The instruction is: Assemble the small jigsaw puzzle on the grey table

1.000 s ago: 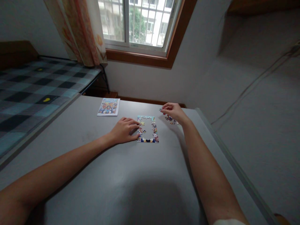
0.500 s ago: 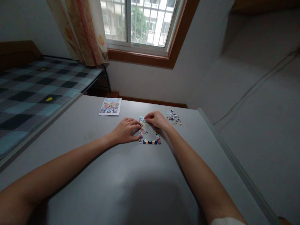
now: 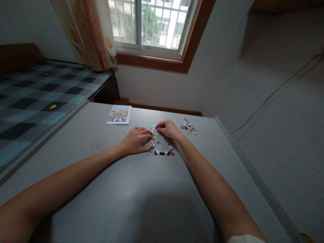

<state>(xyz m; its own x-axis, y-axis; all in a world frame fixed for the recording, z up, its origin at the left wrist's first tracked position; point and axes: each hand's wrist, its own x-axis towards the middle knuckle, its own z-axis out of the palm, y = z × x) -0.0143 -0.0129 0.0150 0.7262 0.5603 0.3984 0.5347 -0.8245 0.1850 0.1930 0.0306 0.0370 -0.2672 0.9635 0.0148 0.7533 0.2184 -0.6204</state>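
A small jigsaw frame (image 3: 162, 152) with a bare middle lies on the grey table (image 3: 141, 195). My left hand (image 3: 135, 140) rests flat beside its left edge, fingertips touching the pieces there. My right hand (image 3: 167, 129) lies over the frame's top part, fingers pinched together at the upper left corner; what they hold is too small to make out. A heap of loose puzzle pieces (image 3: 187, 126) sits to the right of that hand.
A picture card (image 3: 119, 114) lies at the table's far left. A bed with a checked cover (image 3: 37, 98) runs along the left side. Curtain (image 3: 88, 33) and window (image 3: 152, 23) are behind the table; a grey floor (image 3: 283, 128) lies to the right.
My right hand left the loose pieces on the right and moved left onto the top of the puzzle frame. My left hand stayed at the frame's left edge.
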